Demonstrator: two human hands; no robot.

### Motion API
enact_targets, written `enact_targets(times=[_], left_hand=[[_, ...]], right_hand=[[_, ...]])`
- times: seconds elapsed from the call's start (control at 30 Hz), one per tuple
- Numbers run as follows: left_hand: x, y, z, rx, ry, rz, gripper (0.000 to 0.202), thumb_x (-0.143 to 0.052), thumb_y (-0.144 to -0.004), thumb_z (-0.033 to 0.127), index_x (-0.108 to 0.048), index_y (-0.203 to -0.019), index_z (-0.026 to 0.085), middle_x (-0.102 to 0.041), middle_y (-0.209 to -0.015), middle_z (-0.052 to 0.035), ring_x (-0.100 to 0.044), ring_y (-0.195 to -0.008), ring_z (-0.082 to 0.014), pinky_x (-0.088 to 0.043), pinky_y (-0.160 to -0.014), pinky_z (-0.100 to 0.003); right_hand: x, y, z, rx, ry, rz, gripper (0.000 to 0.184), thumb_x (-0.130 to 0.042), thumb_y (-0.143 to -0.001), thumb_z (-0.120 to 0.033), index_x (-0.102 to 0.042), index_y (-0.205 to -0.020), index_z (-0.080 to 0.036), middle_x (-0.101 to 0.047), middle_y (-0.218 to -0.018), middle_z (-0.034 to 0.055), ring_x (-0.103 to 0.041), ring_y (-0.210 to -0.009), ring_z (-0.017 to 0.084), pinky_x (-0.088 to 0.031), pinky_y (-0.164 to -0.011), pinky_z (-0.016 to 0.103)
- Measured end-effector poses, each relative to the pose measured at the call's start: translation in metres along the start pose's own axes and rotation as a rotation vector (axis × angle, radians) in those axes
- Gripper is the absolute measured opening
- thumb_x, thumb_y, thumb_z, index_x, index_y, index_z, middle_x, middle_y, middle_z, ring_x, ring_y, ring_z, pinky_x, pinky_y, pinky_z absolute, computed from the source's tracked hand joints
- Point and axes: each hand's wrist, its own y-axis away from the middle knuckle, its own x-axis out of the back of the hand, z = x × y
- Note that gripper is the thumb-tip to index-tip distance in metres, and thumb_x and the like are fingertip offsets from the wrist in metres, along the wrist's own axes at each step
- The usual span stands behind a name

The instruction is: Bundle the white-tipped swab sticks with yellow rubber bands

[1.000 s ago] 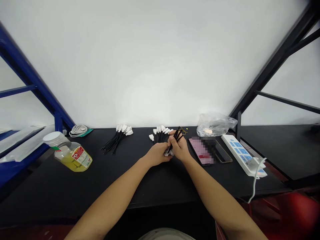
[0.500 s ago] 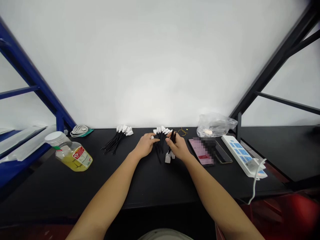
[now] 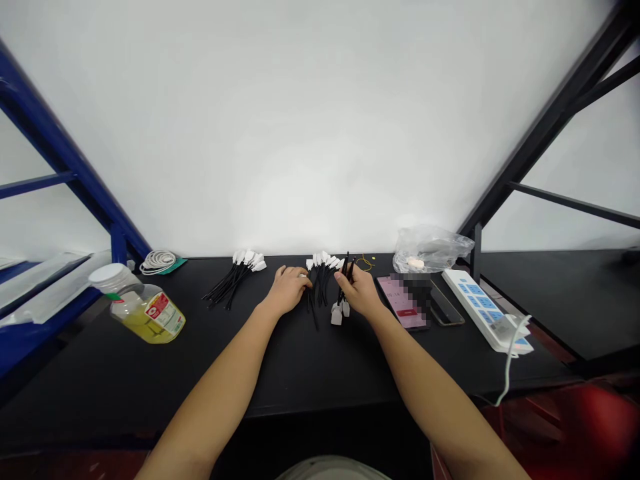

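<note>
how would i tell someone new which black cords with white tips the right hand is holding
On the black bench top, look between the jar of yellow liquid and the blue-and-white power strip for the person's right hand. Its fingers hold a small bunch of black cords with white tips. Those tips hang toward the person, while the neighbouring bunch on the bench points its tips toward the wall.

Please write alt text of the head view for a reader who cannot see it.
The right hand holds white-ended black cables; the left hand rests by a bundle of them on a black bench, with another bundle, a jar and a power strip nearby.
</note>
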Motion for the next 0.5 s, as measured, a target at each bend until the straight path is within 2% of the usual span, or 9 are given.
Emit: enact_targets(times=[0.13, 0.23, 0.33, 0.5], left_hand=[[0.002, 0.002, -0.002, 0.046, 0.071, -0.001, 0.048, -0.055, -0.086, 0.009, -0.061, -0.128, 0.031, -0.066, -0.128, -0.0069, -0.055, -0.123, -0.0285, -0.021, -0.116, -0.063], [0.003, 0.002, -0.001, 0.016, 0.129, -0.036, 0.052, -0.059, -0.085, 0.014, -0.056, -0.134, 0.030, -0.067, -0.128, -0.0070, -0.054, -0.126, -0.0283, -0.020, -0.118, -0.061], [0.002, 0.001, 0.002, -0.025, 0.195, -0.091, 0.048, -0.062, -0.085, 0.017, -0.058, -0.131, 0.028, -0.065, -0.134, -0.0066, -0.050, -0.133, -0.0268, -0.019, -0.119, -0.059], [0.002, 0.001, 0.011, -0.040, 0.176, -0.135, 0.023, -0.061, -0.084, 0.021, -0.070, -0.104, 0.027, -0.061, -0.136, -0.0062, -0.047, -0.135, -0.0295, -0.017, -0.118, -0.065]], right_hand=[[-0.001, 0.000, 0.002, -0.003, -0.012, -0.008, 0.022, -0.052, -0.095, -0.040, -0.060, -0.090, -0.021, -0.066, -0.076, 0.0025, -0.061, -0.068, 0.019, -0.041, -0.063, 0.027], [-0.001, 0.001, 0.002, -0.002, -0.012, -0.017, 0.022, -0.052, -0.096, -0.041, -0.060, -0.091, -0.021, -0.066, -0.076, 0.0025, -0.061, -0.067, 0.019, -0.040, -0.062, 0.027], [-0.001, 0.001, 0.002, -0.005, -0.006, -0.017, 0.022, -0.052, -0.095, -0.041, -0.060, -0.091, -0.021, -0.066, -0.076, 0.0027, -0.061, -0.067, 0.019, -0.040, -0.063, 0.027], [-0.002, 0.001, 0.002, -0.009, -0.013, -0.027, 0.022, -0.052, -0.095, -0.041, -0.060, -0.091, -0.021, -0.066, -0.076, 0.0029, -0.060, -0.066, 0.019, -0.040, -0.062, 0.027]])
